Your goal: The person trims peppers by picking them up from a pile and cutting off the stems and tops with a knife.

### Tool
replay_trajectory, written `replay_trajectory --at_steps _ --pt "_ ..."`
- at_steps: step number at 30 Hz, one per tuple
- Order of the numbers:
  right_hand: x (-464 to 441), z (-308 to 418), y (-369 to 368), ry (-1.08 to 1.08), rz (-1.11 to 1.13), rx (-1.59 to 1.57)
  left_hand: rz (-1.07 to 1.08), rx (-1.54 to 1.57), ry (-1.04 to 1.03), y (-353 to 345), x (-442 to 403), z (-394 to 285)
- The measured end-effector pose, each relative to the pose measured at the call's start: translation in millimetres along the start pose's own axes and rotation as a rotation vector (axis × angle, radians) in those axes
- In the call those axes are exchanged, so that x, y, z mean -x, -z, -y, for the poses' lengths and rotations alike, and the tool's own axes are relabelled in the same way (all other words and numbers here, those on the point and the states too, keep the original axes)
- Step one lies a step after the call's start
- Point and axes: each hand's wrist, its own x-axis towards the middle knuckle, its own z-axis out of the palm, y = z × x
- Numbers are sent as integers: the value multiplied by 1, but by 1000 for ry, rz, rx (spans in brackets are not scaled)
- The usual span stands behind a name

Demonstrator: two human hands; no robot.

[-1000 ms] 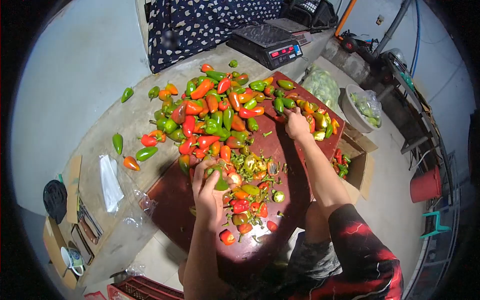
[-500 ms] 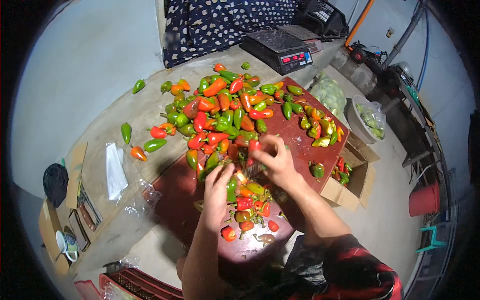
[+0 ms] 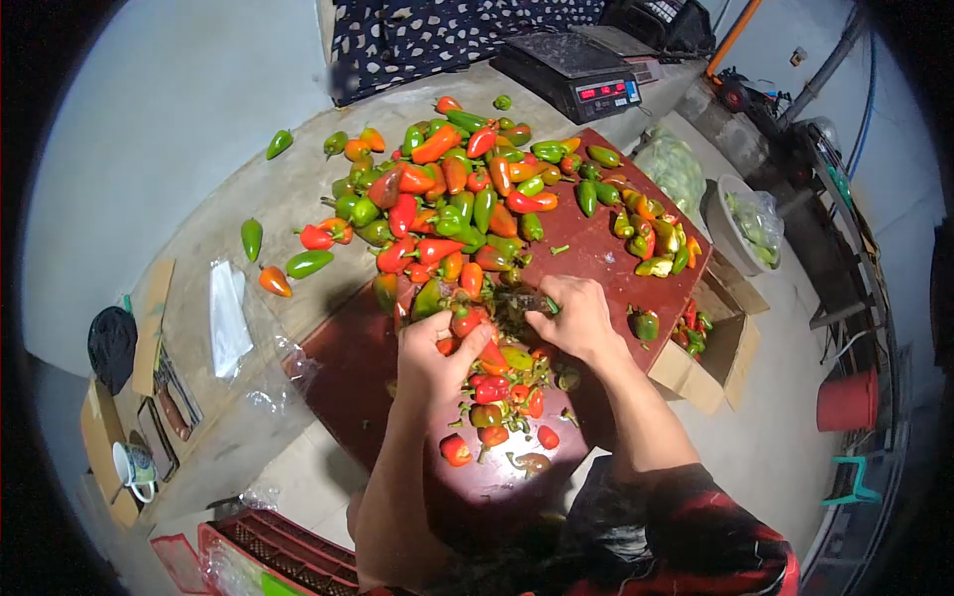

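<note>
My left hand [image 3: 434, 350] is closed around a red pepper [image 3: 487, 343], its thumb and fingers pressing on it. To its right, my right hand [image 3: 576, 320] is curled shut on a small thing whose green end [image 3: 552, 306] shows at the fingers; the rest is hidden in the fist. Between the hands lies a dark, blurred patch. Below them, cut pepper pieces and green stems [image 3: 517, 417] are scattered on the red-brown surface [image 3: 452, 487]. Beyond my hands spreads a large heap of red, orange and green peppers [image 3: 437, 199].
A smaller group of peppers [image 3: 651, 238] sits at right on the red board. Beside it on the floor stand a cardboard box [image 3: 701, 382] with peppers and a tub [image 3: 720, 223]. A digital scale [image 3: 571, 74] is at the back; plastic bags [image 3: 231, 323] lie left.
My right hand has drawn away from a red pepper and lowered slightly; my left hand now grips a red pepper. A green stem now lies on the board beyond my right hand. The view shifted slightly.
</note>
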Motion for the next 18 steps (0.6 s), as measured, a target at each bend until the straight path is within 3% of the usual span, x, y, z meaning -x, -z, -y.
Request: replay_trajectory --at_steps 2,3,9,18 --pt "2 0 -2 2 91 86 -9 -488 -210 -1 1 4" --pt "1 6 -2 51 114 118 -18 -548 -194 -4 2 3" --pt "-4 25 -9 133 245 174 15 -674 -259 -6 4 6" --pt "-6 33 -9 146 274 198 -10 -664 -391 -5 3 4"
